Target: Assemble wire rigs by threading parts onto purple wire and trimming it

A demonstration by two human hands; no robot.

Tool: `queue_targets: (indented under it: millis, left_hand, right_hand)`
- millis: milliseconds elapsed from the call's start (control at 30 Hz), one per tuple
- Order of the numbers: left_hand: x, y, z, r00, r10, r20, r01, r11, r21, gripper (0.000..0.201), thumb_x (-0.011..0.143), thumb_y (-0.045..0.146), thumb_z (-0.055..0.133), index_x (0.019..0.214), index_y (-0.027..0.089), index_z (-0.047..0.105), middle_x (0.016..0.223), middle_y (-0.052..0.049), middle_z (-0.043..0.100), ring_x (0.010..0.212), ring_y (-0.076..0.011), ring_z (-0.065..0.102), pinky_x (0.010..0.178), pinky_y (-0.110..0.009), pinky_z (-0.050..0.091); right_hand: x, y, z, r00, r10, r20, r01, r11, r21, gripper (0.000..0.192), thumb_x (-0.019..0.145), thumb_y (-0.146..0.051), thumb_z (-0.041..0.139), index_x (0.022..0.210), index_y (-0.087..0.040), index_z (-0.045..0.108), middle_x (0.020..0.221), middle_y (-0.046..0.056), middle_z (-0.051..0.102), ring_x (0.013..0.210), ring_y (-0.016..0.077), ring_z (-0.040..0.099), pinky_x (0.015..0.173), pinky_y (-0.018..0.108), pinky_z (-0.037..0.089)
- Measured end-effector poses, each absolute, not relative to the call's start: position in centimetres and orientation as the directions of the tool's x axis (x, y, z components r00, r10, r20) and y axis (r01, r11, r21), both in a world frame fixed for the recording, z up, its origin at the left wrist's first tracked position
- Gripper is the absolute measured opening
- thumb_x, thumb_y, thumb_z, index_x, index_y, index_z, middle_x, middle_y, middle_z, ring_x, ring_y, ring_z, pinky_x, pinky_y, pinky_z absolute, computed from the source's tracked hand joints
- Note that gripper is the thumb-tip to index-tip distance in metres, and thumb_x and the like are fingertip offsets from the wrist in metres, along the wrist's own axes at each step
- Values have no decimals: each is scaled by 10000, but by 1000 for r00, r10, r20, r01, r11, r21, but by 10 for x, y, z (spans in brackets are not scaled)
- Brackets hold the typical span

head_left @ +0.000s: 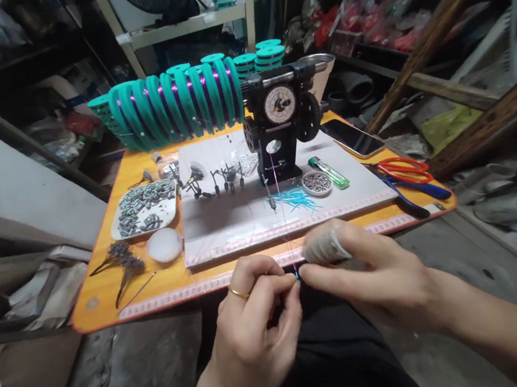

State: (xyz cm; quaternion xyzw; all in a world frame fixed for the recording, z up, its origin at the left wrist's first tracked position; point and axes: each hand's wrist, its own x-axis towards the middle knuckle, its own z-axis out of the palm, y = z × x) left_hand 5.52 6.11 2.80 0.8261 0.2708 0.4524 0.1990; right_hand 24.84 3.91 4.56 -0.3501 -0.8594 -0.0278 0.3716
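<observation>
At the near edge of the orange desk (108,283), my left hand (252,327) and right hand (375,280) pinch a thin purple thread (282,216) between meeting fingers (290,288), its length running straight away toward the black winding machine (281,127), while whatever sits at the teal-tipped pinch point stays too small to identify.

- A thin purple wire (282,216) runs taut from the black winding machine (278,124) down past the orange surface's (108,283) near edge.
- Its lower end carries a small teal sleeve (296,273), pinched between the fingertips of the left hand (251,321) and right hand (370,280).
</observation>
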Motion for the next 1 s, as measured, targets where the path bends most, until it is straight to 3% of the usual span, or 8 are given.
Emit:
queue_targets:
  millis: [233, 433, 533, 633, 700, 767, 867, 1000]
  left_hand:
    - [43, 76, 25, 470, 551, 690, 286, -834, 471, 156, 821, 0, 602, 901, 132, 617, 909, -56, 542, 824, -118, 618, 727, -203, 550]
    - [44, 84, 17, 603, 213, 768, 212, -972, 103, 178, 833, -10, 555, 967, 102, 592, 912, -139, 688, 745, -199, 668, 631, -309, 547]
    - [49, 77, 11, 559, 381, 737, 215, -925, 315, 171, 828, -12, 554, 929, 118, 602, 897, -128, 689, 753, -186, 661, 637, -286, 541]
    - [54, 68, 5, 382, 817, 433, 114, -507, 855, 90, 851, 78, 594, 796, 148, 605, 894, -59, 644, 548, -59, 519, 491, -188, 440]
    - [58, 63, 2, 347, 933, 97, -130, -55, 990, 131, 845, 183, 652, 731, 137, 606, 886, -38, 612, 491, -18, 435, 441, -167, 367]
    - [62, 59, 1, 381, 915, -132, -371, 282, 885, 194, 799, 239, 721, 695, 119, 609, 870, -27, 592, 493, -4, 433, 457, -157, 358]
    - [67, 55, 0, 393, 881, -263, -574, 458, 678, 207, 739, 210, 780, 671, 100, 618, 859, -22, 592, 485, 24, 398, 456, -127, 321]
    - [69, 51, 0, 390, 876, -283, -637, 478, 605, 152, 743, 168, 780, 696, 104, 651, 863, -23, 610, 496, 29, 377, 460, -104, 312]
  right_hand:
    - [232, 67, 58, -475, 738, 480, 564, 674, -477, 184, 917, -49, 446, 937, -163, 589, 805, 1, 374, 660, 105, 430, 560, 221, 379]
    - [224, 74, 61, -442, 777, 449, 629, 625, -462, 151, 895, -44, 478, 890, -147, 588, 797, 1, 389, 650, 106, 405, 556, 227, 339]
    - [229, 67, 57, -387, 748, 539, 669, 630, -394, 174, 913, -66, 493, 990, -171, 609, 801, 10, 430, 674, 122, 442, 584, 244, 373]
    - [235, 53, 51, -208, 715, 667, 737, 563, -374, 226, 915, -97, 548, 1107, -200, 610, 840, 42, 529, 784, 170, 508, 684, 306, 423]
    - [237, 42, 45, -115, 790, 602, 697, 496, -518, 185, 913, -118, 572, 1059, -211, 636, 862, 48, 582, 827, 178, 545, 717, 317, 440]
    - [237, 34, 36, -96, 907, 411, 553, 392, -735, 106, 926, -169, 577, 976, -209, 661, 872, 42, 620, 832, 165, 588, 724, 302, 467]
    - [234, 28, 20, -88, 989, 120, 145, 131, -981, 169, 960, -268, 551, 1085, -207, 648, 945, 53, 682, 851, 160, 666, 768, 306, 528]
    - [230, 28, 7, -58, 998, -40, -278, -55, -959, 340, 952, -295, 582, 1283, -220, 557, 992, 67, 724, 819, 151, 720, 741, 279, 566]
